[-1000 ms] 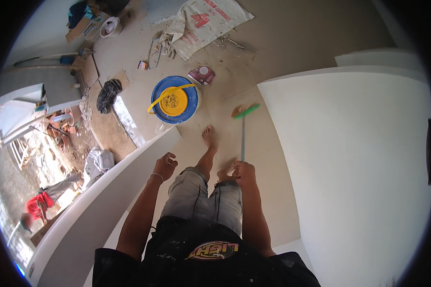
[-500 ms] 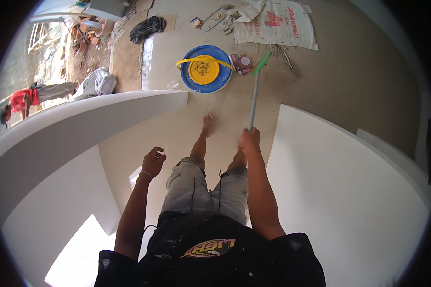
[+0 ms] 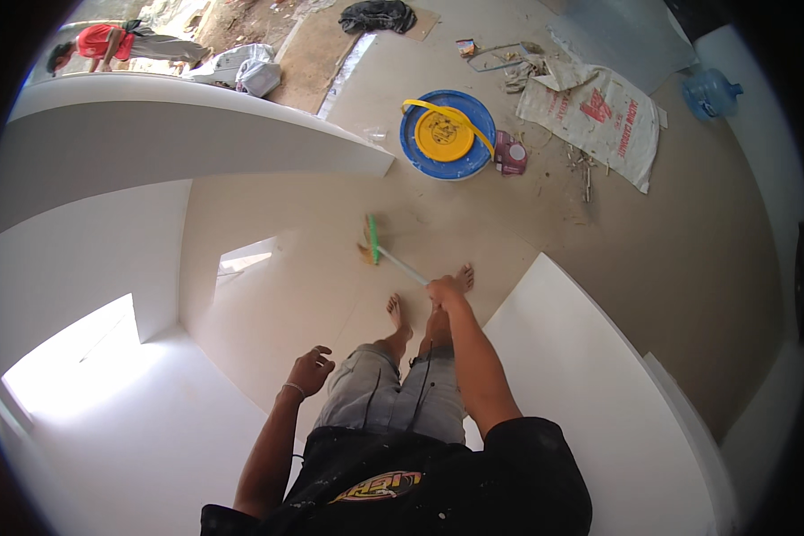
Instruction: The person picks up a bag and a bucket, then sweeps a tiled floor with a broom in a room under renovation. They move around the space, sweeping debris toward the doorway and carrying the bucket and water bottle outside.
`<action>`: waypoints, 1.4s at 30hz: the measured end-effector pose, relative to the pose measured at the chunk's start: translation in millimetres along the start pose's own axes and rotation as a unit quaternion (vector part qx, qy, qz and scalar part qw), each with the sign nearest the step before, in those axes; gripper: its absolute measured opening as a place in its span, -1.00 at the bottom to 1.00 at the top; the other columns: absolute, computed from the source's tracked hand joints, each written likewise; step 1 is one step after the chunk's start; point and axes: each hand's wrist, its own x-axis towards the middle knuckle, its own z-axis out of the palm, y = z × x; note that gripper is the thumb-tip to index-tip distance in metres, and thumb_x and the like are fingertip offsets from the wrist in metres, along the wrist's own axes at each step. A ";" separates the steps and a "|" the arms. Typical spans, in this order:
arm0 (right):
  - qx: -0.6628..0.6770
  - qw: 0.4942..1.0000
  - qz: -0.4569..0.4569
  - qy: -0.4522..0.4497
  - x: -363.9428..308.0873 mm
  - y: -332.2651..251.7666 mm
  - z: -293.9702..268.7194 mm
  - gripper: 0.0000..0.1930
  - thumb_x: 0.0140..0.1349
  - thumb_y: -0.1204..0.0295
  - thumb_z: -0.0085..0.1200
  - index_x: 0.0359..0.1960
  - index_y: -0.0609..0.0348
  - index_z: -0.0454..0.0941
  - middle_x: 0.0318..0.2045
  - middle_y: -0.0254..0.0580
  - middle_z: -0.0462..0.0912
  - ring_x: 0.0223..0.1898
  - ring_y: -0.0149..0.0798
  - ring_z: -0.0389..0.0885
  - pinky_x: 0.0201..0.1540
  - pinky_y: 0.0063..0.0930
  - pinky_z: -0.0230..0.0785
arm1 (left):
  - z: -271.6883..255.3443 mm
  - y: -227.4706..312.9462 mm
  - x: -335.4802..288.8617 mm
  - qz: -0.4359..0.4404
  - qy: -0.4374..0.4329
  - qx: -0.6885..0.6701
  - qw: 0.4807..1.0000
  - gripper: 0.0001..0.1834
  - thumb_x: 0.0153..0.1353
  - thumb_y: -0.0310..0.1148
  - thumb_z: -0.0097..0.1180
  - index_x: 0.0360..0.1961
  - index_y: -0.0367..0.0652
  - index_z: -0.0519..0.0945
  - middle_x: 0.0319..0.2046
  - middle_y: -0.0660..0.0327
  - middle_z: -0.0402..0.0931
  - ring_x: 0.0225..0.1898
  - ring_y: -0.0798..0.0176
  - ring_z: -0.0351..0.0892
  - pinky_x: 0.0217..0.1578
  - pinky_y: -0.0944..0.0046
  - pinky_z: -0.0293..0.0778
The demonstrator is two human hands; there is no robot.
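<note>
My right hand point(image 3: 443, 291) is closed around the pale handle of a broom point(image 3: 372, 239). The broom has a green head with tan bristles, which rest on the beige floor ahead of my bare feet and a little to the left. My left hand point(image 3: 313, 370) hangs beside my shorts with loosely bent fingers and nothing in it. Beyond the broom stands a bucket with a blue lid point(image 3: 417, 161); a yellow lid or disc point(image 3: 445, 134) and a yellow band lie on top. A maroon box point(image 3: 510, 154) touches its right side.
White low walls point(image 3: 590, 357) flank me on both sides. At the far right lie a printed white sack point(image 3: 598, 116), small debris point(image 3: 586, 179) and a blue water jug point(image 3: 711, 94). A black bag point(image 3: 377, 16) lies far ahead. Outside at upper left, a person in red point(image 3: 98, 43) bends over.
The broom has swung from beside the maroon box back toward my feet and to the left, still in my right hand. My view has shifted, showing more floor at left and the water jug.
</note>
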 end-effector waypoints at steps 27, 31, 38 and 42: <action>-0.101 0.987 0.106 -0.072 -72.4 124.8 -348.4 -0.69 0.16 0.51 0.09 -0.09 0.33 0.71 -0.06 0.30 0.71 0.02 0.24 0.70 0.10 -0.01 0.54 | 3.6 -27.4 102.5 -0.004 0.004 -0.075 0.997 -0.55 0.14 -0.21 0.22 0.02 -0.25 0.63 -0.22 -0.07 0.75 -0.18 0.03 0.76 -0.06 0.11 0.62; -0.060 0.987 0.150 0.009 -23.4 134.6 -356.0 -0.70 0.19 0.50 0.14 -0.05 0.29 0.71 -0.03 0.24 0.71 0.06 0.22 0.69 0.12 -0.03 0.55 | -26.5 51.1 141.8 0.048 0.011 0.014 0.999 -0.55 0.15 -0.23 0.21 0.04 -0.23 0.63 -0.17 -0.09 0.73 -0.11 -0.04 0.74 0.01 0.06 0.60; 0.071 0.962 0.190 0.181 14.9 170.9 -488.4 -0.68 0.26 0.50 0.03 0.00 0.36 0.65 -0.16 0.20 0.73 -0.10 0.13 0.75 -0.06 -0.11 0.60 | -63.7 234.0 198.5 0.149 -0.017 -0.018 0.989 -0.61 0.23 -0.25 0.17 0.04 -0.20 0.62 -0.23 -0.05 0.73 -0.15 -0.02 0.74 -0.06 0.09 0.61; 0.216 0.915 0.312 0.138 -29.0 208.8 -512.5 -0.70 0.25 0.51 -0.03 -0.07 0.42 0.63 -0.45 0.03 0.65 -0.51 -0.11 0.66 -0.47 -0.23 0.48 | -82.4 300.7 219.1 0.189 -0.036 -0.041 0.981 -0.63 0.25 -0.26 0.16 0.04 -0.21 0.62 -0.24 -0.03 0.74 -0.17 0.02 0.75 -0.11 0.09 0.61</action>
